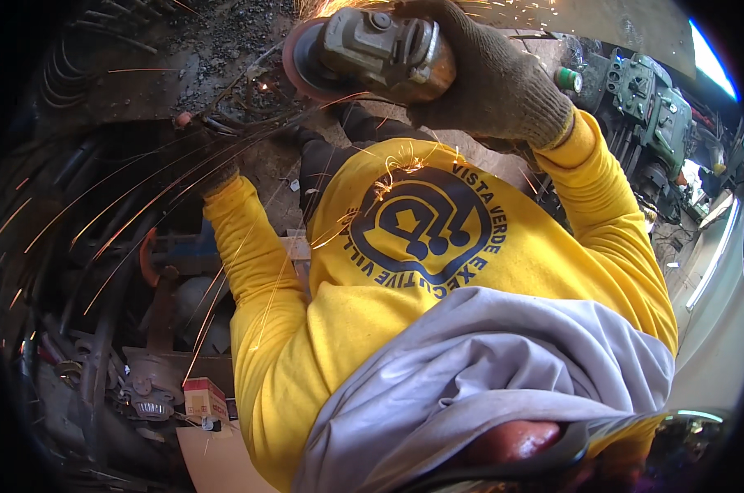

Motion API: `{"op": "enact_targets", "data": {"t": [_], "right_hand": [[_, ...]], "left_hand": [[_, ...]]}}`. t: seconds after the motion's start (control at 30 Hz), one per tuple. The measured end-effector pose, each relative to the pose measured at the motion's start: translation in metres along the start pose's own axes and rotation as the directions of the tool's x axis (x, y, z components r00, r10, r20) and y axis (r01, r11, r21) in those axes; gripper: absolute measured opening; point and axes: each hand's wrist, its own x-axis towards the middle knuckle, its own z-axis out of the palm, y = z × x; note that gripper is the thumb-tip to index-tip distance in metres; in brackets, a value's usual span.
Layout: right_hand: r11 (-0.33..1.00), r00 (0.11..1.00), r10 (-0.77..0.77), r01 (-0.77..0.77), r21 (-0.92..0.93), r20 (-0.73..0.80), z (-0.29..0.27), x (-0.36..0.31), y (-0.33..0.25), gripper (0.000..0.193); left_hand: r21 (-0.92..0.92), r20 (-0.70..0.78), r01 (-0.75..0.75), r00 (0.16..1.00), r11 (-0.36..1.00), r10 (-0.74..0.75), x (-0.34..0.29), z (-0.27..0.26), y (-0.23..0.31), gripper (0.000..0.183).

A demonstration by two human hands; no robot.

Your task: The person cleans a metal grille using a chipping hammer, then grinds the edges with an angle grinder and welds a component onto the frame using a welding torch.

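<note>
My right hand (503, 82), in a brown knit glove, is wrapped round the body of a worn angle grinder (380, 49) at the top of the view. The grinder's reddish disc (296, 62) faces left. Bright sparks (331, 8) spray from beyond the tool, and long streaks fly down to the left past my yellow sleeves. My left hand (221, 171) is low at the dark bench edge, left of the grinder. Shadow and sparks cover its fingers, so its grip does not show. Near it lies a dark cable or rod (224, 123).
Dark grit and metal scraps cover the bench top (166, 86). Bent rods (59, 78) sit at the far left. On the right stands a grey-green machine (651, 94), beside a green-ended cylinder (568, 80). Metal parts (150, 394) and a small red-and-white box (206, 399) are lower left.
</note>
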Motion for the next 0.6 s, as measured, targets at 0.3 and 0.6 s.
{"op": "enact_targets", "data": {"t": [0.3, 0.6], "right_hand": [[0.919, 0.931, 0.361, -0.346, -0.189, 0.05, -0.015, -0.021, 0.001, 0.087], [0.91, 0.915, 0.403, -0.402, -0.099, -0.01, -0.004, -0.038, 0.004, 0.085]], "left_hand": [[-0.425, 0.417, 0.509, 0.844, 0.748, -0.338, 0.038, -0.03, 0.017, 0.048], [-0.421, 0.466, 0.499, 0.835, 0.758, -0.291, 0.049, -0.026, 0.017, 0.049]]}}
